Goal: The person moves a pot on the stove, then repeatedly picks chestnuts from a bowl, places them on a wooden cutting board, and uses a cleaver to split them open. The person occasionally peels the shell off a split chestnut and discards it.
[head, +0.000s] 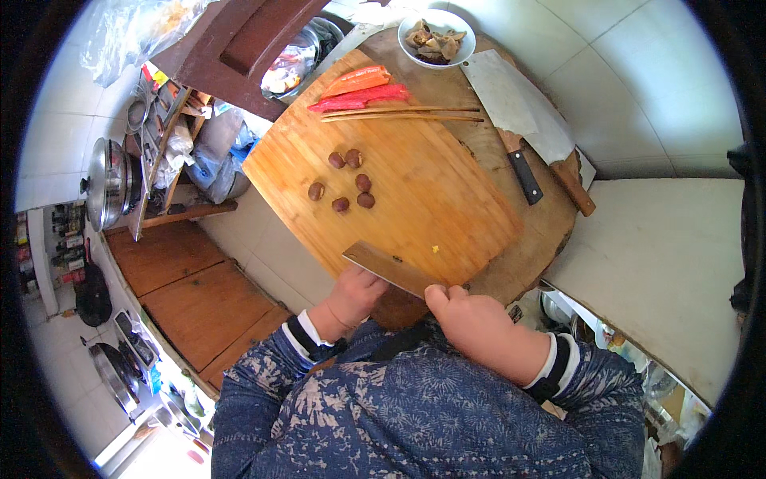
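A cleaver [395, 269] lies across the near edge of a wooden cutting board [431, 203], its handle wrapped by my right hand [473, 323]. My left hand [356, 293] is at the near side of the blade, fingers curled under its left part; whether it holds something there is hidden. Several round brown chestnuts [362, 182] rest on the board beyond the blade. At the board's far end are an orange packet [356, 81], a red packet [365, 97] and a pair of wooden chopsticks [401, 114].
Under the board is a round wooden chopping block [538, 239]. Two more cleavers [499, 90] lie on its right side, beside a white bowl [437, 37] of brown pieces. A pale counter [652, 263] stands right, a lidded steel pot [108, 182] left.
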{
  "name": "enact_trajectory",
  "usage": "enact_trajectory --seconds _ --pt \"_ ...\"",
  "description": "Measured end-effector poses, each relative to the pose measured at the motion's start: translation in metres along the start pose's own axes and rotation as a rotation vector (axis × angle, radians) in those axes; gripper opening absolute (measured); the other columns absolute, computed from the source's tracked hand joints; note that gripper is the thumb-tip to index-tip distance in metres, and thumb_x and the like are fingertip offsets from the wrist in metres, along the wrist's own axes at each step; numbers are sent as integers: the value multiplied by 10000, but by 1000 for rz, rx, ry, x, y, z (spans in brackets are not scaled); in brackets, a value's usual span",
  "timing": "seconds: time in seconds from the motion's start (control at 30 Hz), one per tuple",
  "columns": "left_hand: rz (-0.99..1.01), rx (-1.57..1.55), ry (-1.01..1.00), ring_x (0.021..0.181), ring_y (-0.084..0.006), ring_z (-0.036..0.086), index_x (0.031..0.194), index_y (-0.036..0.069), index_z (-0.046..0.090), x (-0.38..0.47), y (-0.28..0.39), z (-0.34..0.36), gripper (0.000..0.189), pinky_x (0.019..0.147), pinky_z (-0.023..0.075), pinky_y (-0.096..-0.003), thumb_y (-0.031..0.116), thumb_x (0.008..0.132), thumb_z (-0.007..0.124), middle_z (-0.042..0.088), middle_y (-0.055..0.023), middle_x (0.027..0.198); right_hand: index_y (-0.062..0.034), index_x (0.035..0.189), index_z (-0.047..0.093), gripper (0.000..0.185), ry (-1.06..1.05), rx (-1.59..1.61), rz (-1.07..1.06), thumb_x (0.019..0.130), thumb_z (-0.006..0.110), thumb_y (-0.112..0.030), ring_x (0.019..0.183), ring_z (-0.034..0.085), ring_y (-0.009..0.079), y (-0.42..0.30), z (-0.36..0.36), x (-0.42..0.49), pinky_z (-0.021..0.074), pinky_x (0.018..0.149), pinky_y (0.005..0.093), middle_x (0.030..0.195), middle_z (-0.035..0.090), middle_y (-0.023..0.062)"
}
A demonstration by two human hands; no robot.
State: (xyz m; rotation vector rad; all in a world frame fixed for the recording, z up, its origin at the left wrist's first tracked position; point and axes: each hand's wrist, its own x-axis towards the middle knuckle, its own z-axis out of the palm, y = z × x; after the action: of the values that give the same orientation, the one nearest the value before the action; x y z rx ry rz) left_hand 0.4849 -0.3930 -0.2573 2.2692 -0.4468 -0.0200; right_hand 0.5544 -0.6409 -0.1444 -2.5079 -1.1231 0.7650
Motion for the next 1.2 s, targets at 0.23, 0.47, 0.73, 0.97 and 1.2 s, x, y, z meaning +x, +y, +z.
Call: enact_trajectory --seconds 0.23,0.47,0.73,0.97,1.2 --pt "256 89 -100 1073 -388 675 1081 58 714 2 17 40 294 915 553 -491 106 794 678 698 -165 1144 -38 1089 529 195 65 -120 -22 917 545 -126 534 691 272 3 24 -5 550 425 380 756 634 137" --pt "262 181 -46 987 -330 673 1024 55 691 6 19 29 246 852 569 -429 121 788 663 672 -126 1053 -41 1120 517 210 46 -31 -24 927 547 -117 564 696 313 13 17 -7 556 450 416 782 640 160" --pt "-39 178 161 958 -357 637 1082 20 646 6 24 0 321 829 547 -427 115 789 735 635 -167 1058 -13 1224 525 341 83 146 91 885 561 -24 745 686 414 21 9 -23 555 610 495 900 664 216" --pt "-156 194 150 957 -364 613 1178 38 640 32 40 0 441 823 518 -415 160 796 822 631 -164 1052 -2 1228 500 344 215 150 133 887 546 -7 699 684 413 30 10 -27 558 585 492 891 656 214" --pt "-174 58 158 968 -301 632 1207 40 640 29 40 -1 379 831 529 -380 58 848 759 634 -139 1078 -9 1224 509 329 193 254 199 899 543 24 798 665 465 30 10 -31 534 664 544 915 671 277"
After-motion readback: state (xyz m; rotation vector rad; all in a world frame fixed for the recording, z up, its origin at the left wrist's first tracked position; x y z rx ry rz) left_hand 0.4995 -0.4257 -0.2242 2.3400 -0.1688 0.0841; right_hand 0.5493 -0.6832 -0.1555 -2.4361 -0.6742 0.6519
